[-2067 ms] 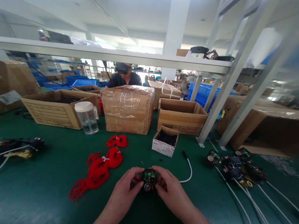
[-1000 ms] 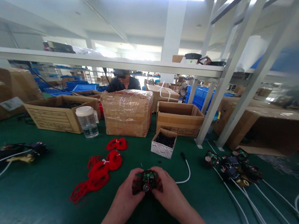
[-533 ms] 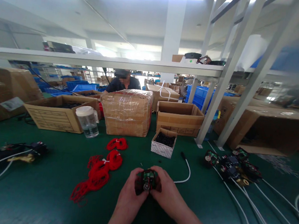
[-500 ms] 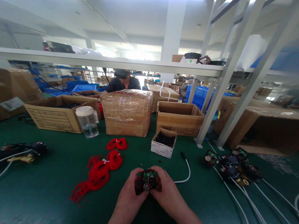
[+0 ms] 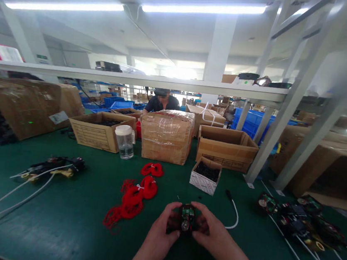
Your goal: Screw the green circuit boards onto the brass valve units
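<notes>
Between my two hands is a small black electronic assembly (image 5: 187,213) with a green circuit board and a round silvery part at its front. My left hand (image 5: 161,234) grips its left side, fingers curled behind and thumb in front. On the other side, my right hand (image 5: 213,238) has its fingertips and thumb against the assembly. The hidden fingers on the far side cannot be made out. Just right of my right hand lies a white cable (image 5: 236,216) with a black end. Red wire bundles (image 5: 132,202) lie to the left of my hands.
A small white box (image 5: 203,184) of black parts stands ahead. Behind it are cardboard boxes (image 5: 166,139) and a water jug (image 5: 124,143). Cabled assemblies lie left (image 5: 53,168) and right (image 5: 295,217). Shelf posts (image 5: 272,145) rise at right. A person (image 5: 161,101) is beyond the boxes.
The view has turned left, so the bench things appear further right. Both hands still hold the assembly; the right fingers look slightly more spread around it.
</notes>
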`<action>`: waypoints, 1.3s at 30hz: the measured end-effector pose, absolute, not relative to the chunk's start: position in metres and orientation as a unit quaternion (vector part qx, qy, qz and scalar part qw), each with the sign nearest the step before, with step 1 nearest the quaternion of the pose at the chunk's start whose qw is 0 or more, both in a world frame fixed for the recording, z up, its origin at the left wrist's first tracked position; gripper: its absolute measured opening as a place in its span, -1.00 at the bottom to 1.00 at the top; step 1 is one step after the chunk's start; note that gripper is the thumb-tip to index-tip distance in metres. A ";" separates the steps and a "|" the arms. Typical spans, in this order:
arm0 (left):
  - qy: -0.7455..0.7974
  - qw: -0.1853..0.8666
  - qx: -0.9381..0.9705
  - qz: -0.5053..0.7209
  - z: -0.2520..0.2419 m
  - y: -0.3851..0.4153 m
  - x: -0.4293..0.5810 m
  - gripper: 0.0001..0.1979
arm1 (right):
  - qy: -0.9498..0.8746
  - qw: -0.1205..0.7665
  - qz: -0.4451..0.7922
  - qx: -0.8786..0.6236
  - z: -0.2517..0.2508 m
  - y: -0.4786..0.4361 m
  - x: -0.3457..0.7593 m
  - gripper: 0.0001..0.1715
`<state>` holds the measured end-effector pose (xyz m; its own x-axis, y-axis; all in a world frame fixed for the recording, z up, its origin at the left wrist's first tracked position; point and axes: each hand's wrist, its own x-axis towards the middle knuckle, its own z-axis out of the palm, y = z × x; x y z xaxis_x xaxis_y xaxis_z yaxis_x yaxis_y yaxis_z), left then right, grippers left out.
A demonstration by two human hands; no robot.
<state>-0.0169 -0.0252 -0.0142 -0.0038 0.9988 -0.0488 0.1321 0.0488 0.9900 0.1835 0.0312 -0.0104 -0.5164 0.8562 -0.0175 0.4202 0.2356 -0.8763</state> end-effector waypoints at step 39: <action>0.616 0.398 0.559 0.386 -0.037 -0.025 -0.021 -0.21 | -0.796 0.083 0.148 -0.581 0.048 0.224 0.161 -0.73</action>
<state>-0.0206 -0.0250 -0.0372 -0.0566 0.9967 -0.0581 0.3809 0.0753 0.9215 0.1615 0.2241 0.0482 -0.3113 0.9495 -0.0387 0.9004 0.2816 -0.3317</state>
